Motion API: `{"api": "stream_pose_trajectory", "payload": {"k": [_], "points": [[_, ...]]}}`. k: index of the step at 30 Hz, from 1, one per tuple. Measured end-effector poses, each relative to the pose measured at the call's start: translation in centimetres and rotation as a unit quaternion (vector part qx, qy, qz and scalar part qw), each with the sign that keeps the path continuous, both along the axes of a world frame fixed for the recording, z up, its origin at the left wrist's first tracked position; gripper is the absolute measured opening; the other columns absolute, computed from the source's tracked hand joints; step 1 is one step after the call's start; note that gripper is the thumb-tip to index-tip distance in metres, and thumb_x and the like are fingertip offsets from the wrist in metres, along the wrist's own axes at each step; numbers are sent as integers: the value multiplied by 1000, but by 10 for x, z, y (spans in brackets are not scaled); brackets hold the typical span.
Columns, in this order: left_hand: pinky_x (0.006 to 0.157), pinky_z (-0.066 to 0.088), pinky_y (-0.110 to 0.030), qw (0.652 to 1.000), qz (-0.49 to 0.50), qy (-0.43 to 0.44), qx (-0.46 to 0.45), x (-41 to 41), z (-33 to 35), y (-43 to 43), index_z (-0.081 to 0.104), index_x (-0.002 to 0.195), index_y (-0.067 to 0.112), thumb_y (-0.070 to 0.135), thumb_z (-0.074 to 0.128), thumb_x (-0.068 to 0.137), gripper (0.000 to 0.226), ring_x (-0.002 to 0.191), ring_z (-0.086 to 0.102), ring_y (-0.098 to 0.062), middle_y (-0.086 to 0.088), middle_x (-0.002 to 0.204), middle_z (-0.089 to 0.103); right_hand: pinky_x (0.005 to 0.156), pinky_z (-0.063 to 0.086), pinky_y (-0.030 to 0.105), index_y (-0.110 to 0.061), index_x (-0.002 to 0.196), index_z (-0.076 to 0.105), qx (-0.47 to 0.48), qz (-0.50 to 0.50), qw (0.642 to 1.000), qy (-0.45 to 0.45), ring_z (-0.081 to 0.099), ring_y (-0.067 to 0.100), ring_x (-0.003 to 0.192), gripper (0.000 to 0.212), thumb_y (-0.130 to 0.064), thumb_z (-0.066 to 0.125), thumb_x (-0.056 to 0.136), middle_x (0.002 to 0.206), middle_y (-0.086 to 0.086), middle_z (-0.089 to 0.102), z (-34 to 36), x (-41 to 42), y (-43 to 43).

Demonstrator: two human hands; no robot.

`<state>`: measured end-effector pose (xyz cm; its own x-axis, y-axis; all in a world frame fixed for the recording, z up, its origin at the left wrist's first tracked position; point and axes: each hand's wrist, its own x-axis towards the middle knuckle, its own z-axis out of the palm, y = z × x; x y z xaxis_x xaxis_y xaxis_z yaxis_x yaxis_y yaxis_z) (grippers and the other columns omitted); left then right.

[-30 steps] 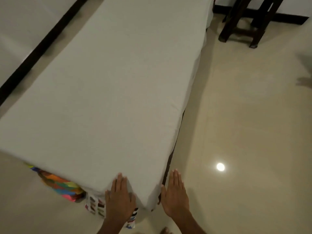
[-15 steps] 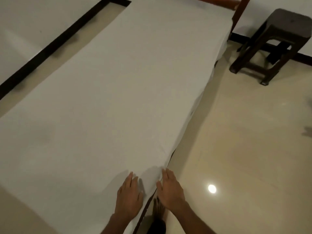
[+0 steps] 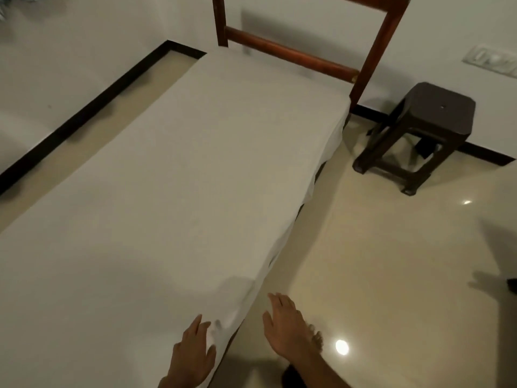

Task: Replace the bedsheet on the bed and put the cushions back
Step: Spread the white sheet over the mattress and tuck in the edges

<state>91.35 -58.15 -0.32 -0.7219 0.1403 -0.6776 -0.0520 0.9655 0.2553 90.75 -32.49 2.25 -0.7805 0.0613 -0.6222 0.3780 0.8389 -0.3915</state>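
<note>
Now the right hand (image 3: 285,329) is hovering open over the floor (image 3: 391,247), off the bed (image 3: 293,56) edge it was touching; the left hand (image 3: 193,351) is lying flat on the bedsheet (image 3: 181,191) near the corner. Spread over the bed, this bedsheet is looking light and soft, probably best pinched at its hanging edge.

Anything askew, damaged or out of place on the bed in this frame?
Only minor things. The sheet lies smooth on top, but along the right edge it hangs in uneven folds, and it is bunched at the near corner, where the left hand rests on it. No damage or spills show.
</note>
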Motion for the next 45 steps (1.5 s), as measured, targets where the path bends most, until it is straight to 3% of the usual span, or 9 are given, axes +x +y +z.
{"api": "stream_pose_trajectory", "payload": {"k": [7,11,13,21,29,31,35,41,45], "points": [[110,38,-37,993,110,-35,39,-79,6,147,40,150,29,36,55,101,52,148,33,-17,5,164,24,116,36,35,-24,154,41,-14,4,1000,-15,38,18,145,51,-38,39,106,156,-3,43,26,-107,144],[100,33,-15,970,202,-73,117,-118,1,231,63,130,17,24,60,96,35,129,57,-18,-4,135,60,106,43,32,-30,140,56,-34,-67,997,-19,50,15,134,38,-37,46,104,140,-8,57,32,-166,208],[93,43,-20,950,253,-110,146,-143,3,266,68,105,25,18,61,100,12,109,63,-14,1,113,67,102,46,26,-27,131,65,-62,-115,991,-26,59,14,126,32,-32,52,103,132,-7,66,24,-198,235],[58,46,-24,722,592,-221,282,-251,-36,346,68,116,14,20,53,107,18,65,68,-14,-11,103,74,79,61,41,-19,112,74,-152,-319,931,-95,72,27,93,24,-18,57,96,104,5,77,-35,-358,306],[76,56,-37,601,730,-184,268,-306,-91,386,73,109,10,24,63,101,19,93,76,-30,-11,98,80,67,61,38,-14,114,72,-170,-345,912,-144,75,30,88,22,-15,57,98,97,10,76,-112,-486,348],[75,55,-37,549,774,-180,259,-310,-118,394,72,110,7,19,63,100,18,94,75,-35,-14,99,79,61,57,36,-9,123,69,-170,-360,902,-165,71,30,82,26,-15,57,101,101,14,74,-145,-505,359],[74,54,-38,406,860,-130,280,-317,-155,411,65,102,8,10,53,105,13,89,69,-35,-15,101,72,85,58,51,-7,150,45,-210,-398,867,-212,65,37,100,42,-9,45,108,140,16,55,-203,-532,368],[99,55,-45,159,927,-36,338,-334,-201,429,61,110,-2,-9,51,100,16,96,64,-31,-18,108,67,59,54,34,-5,106,62,-224,-386,849,-283,58,21,70,6,-7,57,103,88,11,63,-241,-536,373],[99,55,-44,112,948,-23,296,-340,-205,447,65,104,3,3,68,96,9,91,70,-26,-11,102,72,52,49,28,-4,96,64,-164,-333,887,-274,61,19,64,15,-16,73,95,84,10,65,-255,-532,389]]}}
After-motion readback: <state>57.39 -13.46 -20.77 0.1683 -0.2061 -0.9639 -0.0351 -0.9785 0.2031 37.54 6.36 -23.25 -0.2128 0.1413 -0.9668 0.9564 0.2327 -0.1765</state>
